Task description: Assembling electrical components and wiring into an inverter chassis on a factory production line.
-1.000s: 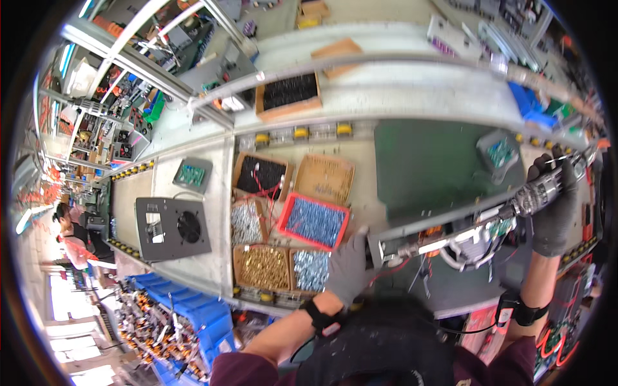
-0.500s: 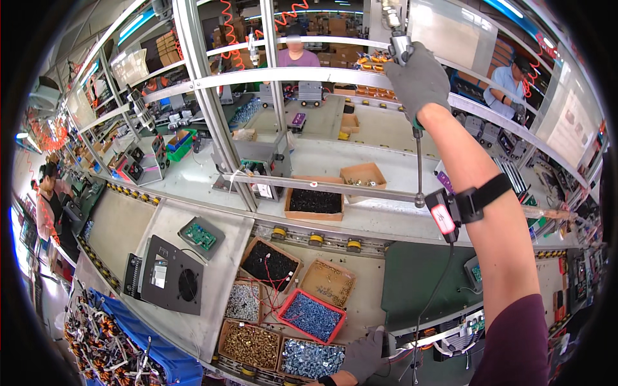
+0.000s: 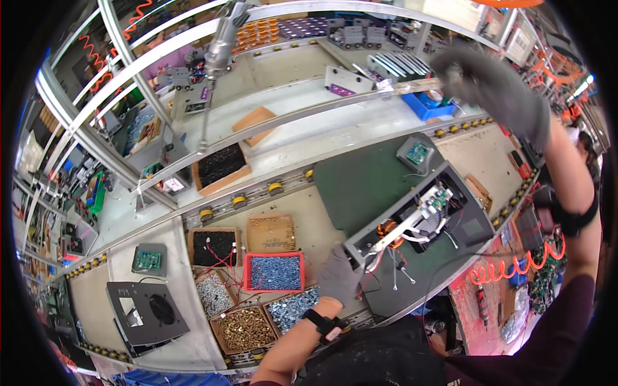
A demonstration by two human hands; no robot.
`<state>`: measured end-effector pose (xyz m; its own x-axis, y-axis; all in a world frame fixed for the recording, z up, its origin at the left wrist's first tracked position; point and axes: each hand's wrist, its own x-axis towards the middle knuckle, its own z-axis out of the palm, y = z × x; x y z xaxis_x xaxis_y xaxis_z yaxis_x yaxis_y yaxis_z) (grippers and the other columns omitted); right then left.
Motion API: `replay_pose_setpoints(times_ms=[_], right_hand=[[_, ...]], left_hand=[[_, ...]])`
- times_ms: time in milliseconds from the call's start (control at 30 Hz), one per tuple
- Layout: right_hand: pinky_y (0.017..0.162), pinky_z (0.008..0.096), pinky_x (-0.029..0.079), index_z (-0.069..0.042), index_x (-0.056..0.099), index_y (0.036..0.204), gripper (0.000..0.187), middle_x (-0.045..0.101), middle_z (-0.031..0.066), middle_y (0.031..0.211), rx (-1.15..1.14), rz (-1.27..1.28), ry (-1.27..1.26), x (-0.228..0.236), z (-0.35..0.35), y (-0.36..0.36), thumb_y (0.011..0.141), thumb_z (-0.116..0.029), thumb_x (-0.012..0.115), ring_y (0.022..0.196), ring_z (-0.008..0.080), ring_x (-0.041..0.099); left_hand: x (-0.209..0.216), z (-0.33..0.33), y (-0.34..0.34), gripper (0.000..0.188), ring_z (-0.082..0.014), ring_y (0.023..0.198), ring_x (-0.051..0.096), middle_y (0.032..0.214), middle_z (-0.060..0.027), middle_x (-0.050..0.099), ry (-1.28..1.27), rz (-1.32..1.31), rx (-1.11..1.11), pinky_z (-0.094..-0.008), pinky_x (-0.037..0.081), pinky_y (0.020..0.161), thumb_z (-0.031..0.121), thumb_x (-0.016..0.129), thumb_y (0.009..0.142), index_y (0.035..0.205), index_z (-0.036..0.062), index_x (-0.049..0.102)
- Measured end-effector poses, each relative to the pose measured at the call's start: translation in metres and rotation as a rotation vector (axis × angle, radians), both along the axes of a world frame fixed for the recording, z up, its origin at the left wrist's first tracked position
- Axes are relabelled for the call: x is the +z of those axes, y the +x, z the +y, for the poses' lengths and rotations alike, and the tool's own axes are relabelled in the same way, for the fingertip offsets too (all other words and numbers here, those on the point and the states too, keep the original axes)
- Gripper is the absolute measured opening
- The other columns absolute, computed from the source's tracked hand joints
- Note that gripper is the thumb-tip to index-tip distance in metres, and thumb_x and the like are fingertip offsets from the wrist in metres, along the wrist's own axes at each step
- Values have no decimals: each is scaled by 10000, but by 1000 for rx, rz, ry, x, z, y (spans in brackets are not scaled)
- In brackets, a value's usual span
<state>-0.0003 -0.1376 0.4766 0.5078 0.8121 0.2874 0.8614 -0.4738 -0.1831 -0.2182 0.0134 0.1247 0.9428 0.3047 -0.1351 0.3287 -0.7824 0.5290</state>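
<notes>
My left hand (image 3: pixel 340 276), in a grey glove, grips the near left end of an open dark metal equipment casing (image 3: pixel 473 219). Inside the casing are a copper-wound coil (image 3: pixel 387 233), wiring and a green circuit board (image 3: pixel 438 198). Loose leads hang over its near side. My right hand (image 3: pixel 499 93), also gloved, is raised at the upper right, away from the casing. Its fingers are blurred, and I cannot tell whether they are closed. A long-shafted power screwdriver (image 3: pixel 222 48) hangs at the upper left, clear of both hands.
Left of the casing stand a red tray of bluish screws (image 3: pixel 275 273), a box of brass-coloured fasteners (image 3: pixel 246 329) and a box of black parts (image 3: pixel 214 248). A fan panel (image 3: pixel 145 312) lies farther left. A metal rail (image 3: pixel 296 119) crosses above the bench.
My right hand has let go of the screwdriver and swung right. The view has turned right, bringing the casing into sight. My left hand is now on the casing's end.
</notes>
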Motion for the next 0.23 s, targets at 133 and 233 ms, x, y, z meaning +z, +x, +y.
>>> replay_pose_setpoints(times_ms=[133, 233], right_hand=[[916, 401, 500, -169, 571, 1243, 486, 634, 59, 1111, -558, 105, -721, -85, -157, -58, 807, -305, 737, 1084, 239, 623], [1047, 415, 430, -198, 541, 1265, 529, 581, 37, 1257, -424, -69, -1125, -171, -235, -46, 797, -345, 738, 1188, 215, 579]], left_hand=[[8, 35, 29, 685, -404, 930, 668, 1047, -184, 674, -17, 29, -10, -491, 502, 863, 470, 684, 824, 1306, 55, 432], [26, 59, 52, 905, -382, 1217, 549, 1390, -254, 480, 121, 116, -3, -456, 492, 940, 490, 711, 800, 1483, 64, 298]])
